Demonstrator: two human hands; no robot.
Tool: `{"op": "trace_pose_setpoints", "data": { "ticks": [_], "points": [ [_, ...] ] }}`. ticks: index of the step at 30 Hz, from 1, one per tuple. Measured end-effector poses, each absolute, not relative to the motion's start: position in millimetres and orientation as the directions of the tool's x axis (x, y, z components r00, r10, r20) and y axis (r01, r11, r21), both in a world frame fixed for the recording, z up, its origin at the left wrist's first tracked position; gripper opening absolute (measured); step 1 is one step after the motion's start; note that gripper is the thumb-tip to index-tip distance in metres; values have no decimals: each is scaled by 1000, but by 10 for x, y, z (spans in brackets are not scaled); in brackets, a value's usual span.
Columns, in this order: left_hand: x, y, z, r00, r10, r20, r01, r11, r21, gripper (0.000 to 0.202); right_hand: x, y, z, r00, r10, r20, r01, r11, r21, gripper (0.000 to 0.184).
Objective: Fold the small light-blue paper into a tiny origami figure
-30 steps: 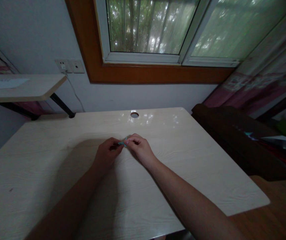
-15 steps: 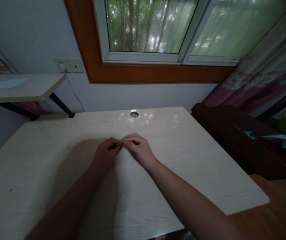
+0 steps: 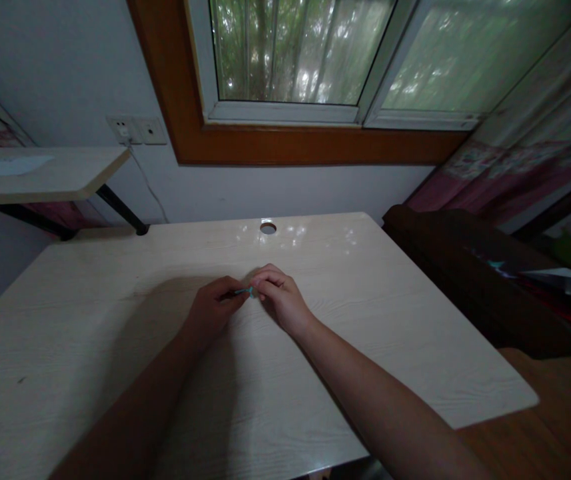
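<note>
Close together over the middle of the table, both my hands are at a small, thin teal object (image 3: 243, 291), too small to make out its kind. My left hand (image 3: 215, 299) pinches it between thumb and fingers, and part of it is hidden there. Its right end sticks out, with a short crosswise bit at the tip. My right hand (image 3: 279, 293) has thumb and fingertips closed right beside that end. Whether the right fingertips grip it or only touch it is hard to see.
The pale wood-grain table (image 3: 365, 347) has a round cable hole (image 3: 268, 229) near its back edge. A raised shelf (image 3: 65, 175) on black legs stands at the left back. Behind are a wall socket (image 3: 138, 131) and a window. Dark brown furniture (image 3: 445, 273) is on the right.
The teal object's right end shows more clearly between the hands now. My right thumb and fingertips have shifted slightly at its tip; my left hand has nudged a little to the right.
</note>
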State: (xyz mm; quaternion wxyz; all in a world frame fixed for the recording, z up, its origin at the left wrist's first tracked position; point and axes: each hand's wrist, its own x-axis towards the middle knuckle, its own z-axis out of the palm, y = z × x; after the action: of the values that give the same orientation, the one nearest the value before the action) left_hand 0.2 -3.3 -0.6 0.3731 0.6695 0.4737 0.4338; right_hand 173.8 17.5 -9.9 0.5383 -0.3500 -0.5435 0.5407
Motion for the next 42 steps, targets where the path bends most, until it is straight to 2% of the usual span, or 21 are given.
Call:
{"op": "trace_pose_setpoints", "data": {
  "ticks": [7,14,23,29,35,42],
  "points": [
    [9,-43,29,125,968,218,321,-247,914,12,1737,184,-112,-156,960,232,-90,221,-971,19],
    [-25,-21,20,73,981,181,341,-195,920,14,1747,193,-89,-130,962,241,-3,242,-970,10],
    [-11,-34,24,107,975,196,344,-221,913,13,1743,204,-109,-167,973,158,-252,113,-961,4],
    [-17,-28,10,110,977,185,311,-210,927,13,1730,189,-79,-172,977,130,-307,72,-949,9],
    [-31,-13,0,67,988,137,317,-151,936,14,1768,224,-76,-59,993,98,-233,82,-969,19],
    [-39,-17,38,51,994,98,305,-109,946,18,1743,194,-42,-169,967,192,-33,190,-981,13]
  ]
}}
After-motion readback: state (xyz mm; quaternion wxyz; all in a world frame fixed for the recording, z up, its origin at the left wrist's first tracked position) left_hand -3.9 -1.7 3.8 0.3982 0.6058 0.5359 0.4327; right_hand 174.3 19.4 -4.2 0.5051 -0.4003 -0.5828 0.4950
